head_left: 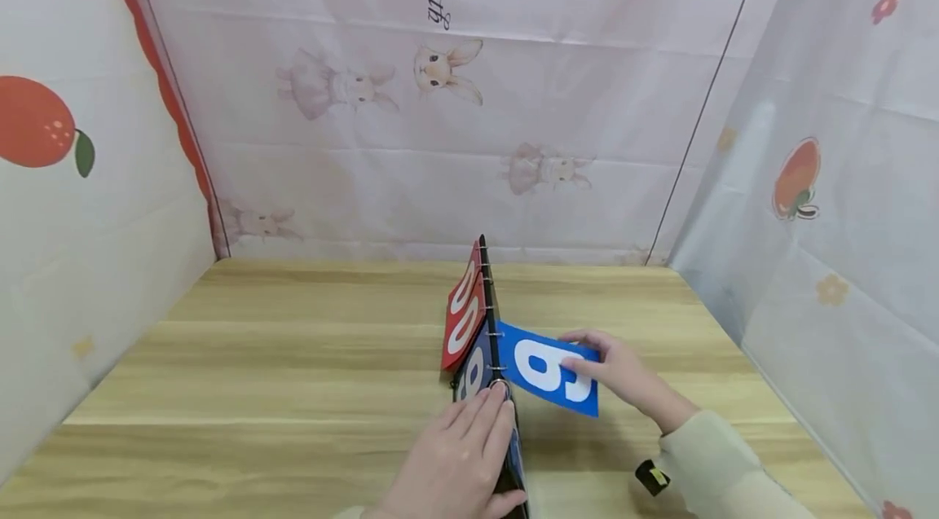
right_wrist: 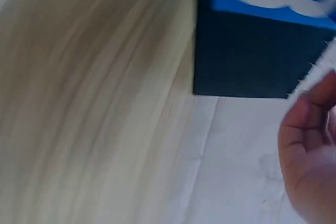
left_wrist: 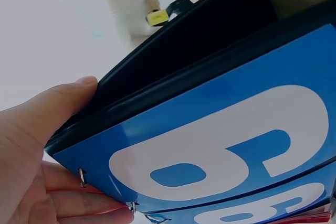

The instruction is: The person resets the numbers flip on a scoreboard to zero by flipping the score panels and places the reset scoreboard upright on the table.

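A black flip scoreboard stands on the table, seen almost end-on in the head view, with number cards hung on metal rings along its top. My left hand grips its near end; in the left wrist view the thumb lies on one side and the fingers on the other. Between thumb and fingers my right hand pinches the outer edge of a blue number card, lifted out to the right from its rings. Blue cards with white digits fill much of the left wrist view.
Red zero cards hang on the scoreboard's left side at the far end. A small black object with a yellow label is beside the right sleeve. Printed cloth walls close in the wooden table at the back and sides.
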Action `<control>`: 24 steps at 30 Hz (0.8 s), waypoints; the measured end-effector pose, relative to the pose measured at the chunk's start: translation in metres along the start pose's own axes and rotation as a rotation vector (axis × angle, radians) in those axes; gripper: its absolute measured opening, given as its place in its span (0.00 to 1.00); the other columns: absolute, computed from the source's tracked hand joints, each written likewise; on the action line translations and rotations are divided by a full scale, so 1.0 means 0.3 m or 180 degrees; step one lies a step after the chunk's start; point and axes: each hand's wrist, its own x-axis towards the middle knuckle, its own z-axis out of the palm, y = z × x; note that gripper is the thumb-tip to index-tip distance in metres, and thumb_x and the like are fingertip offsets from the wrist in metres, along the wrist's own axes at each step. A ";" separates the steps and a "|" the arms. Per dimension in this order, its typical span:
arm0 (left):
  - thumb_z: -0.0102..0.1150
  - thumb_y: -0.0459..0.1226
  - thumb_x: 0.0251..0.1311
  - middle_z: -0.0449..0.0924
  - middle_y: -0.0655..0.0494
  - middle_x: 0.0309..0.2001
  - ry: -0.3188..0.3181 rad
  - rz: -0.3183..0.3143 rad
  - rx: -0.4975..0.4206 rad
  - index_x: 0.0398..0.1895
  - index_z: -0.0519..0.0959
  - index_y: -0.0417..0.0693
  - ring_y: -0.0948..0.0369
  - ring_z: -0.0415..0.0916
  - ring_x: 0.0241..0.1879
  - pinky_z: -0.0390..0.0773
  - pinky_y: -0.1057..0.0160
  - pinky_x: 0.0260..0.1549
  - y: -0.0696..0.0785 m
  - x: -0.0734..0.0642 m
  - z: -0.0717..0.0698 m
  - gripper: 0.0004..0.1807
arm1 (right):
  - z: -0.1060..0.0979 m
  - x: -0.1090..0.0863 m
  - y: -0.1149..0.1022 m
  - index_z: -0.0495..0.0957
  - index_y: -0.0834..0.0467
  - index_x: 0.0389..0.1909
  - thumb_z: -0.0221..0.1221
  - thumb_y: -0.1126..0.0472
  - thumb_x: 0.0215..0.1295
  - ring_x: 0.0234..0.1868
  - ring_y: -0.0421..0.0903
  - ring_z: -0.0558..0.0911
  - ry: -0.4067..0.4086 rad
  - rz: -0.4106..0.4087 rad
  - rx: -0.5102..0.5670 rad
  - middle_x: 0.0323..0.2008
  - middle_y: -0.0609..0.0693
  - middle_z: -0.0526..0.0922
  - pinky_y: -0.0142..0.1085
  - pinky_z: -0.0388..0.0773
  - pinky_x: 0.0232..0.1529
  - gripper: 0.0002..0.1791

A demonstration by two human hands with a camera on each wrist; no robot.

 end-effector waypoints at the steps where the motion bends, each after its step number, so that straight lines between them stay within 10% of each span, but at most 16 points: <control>1: 0.45 0.67 0.56 0.73 0.45 0.57 -0.0002 0.0024 0.0013 0.57 0.72 0.40 0.57 0.74 0.54 0.75 0.60 0.48 -0.001 0.001 0.000 0.42 | -0.009 -0.002 0.001 0.70 0.61 0.58 0.59 0.50 0.62 0.35 0.45 0.79 0.0053 0.0133 0.0294 0.41 0.53 0.80 0.34 0.77 0.36 0.28; 8: 0.50 0.66 0.54 0.75 0.44 0.55 0.0159 0.0080 0.0093 0.54 0.73 0.39 0.57 0.76 0.52 0.76 0.60 0.47 -0.002 0.006 -0.001 0.41 | -0.015 -0.042 -0.023 0.46 0.63 0.68 0.43 0.44 0.71 0.29 0.36 0.81 0.0175 0.0291 0.2717 0.37 0.47 0.81 0.24 0.76 0.31 0.36; 14: 0.49 0.66 0.54 0.76 0.44 0.54 0.0260 0.0129 0.0232 0.53 0.74 0.39 0.57 0.77 0.50 0.76 0.60 0.46 -0.003 0.003 -0.002 0.41 | 0.046 -0.088 -0.048 0.65 0.62 0.58 0.35 0.32 0.65 0.35 0.41 0.82 -0.0234 -0.0517 0.4263 0.40 0.52 0.83 0.27 0.76 0.38 0.39; 19: 0.51 0.67 0.52 0.77 0.44 0.53 0.0359 0.0098 0.0229 0.51 0.75 0.39 0.56 0.77 0.49 0.77 0.60 0.45 -0.001 0.002 0.007 0.41 | 0.118 -0.127 -0.095 0.58 0.52 0.66 0.27 0.40 0.71 0.54 0.43 0.74 -0.0494 -0.1094 0.3878 0.56 0.49 0.74 0.38 0.67 0.57 0.31; 24: 0.48 0.67 0.54 0.76 0.45 0.54 0.0266 0.0111 0.0250 0.53 0.75 0.39 0.57 0.77 0.50 0.77 0.60 0.45 0.003 0.002 0.004 0.41 | 0.195 -0.151 -0.156 0.49 0.58 0.65 0.39 0.51 0.75 0.50 0.41 0.74 0.0039 -0.0677 0.2726 0.53 0.46 0.74 0.37 0.72 0.51 0.24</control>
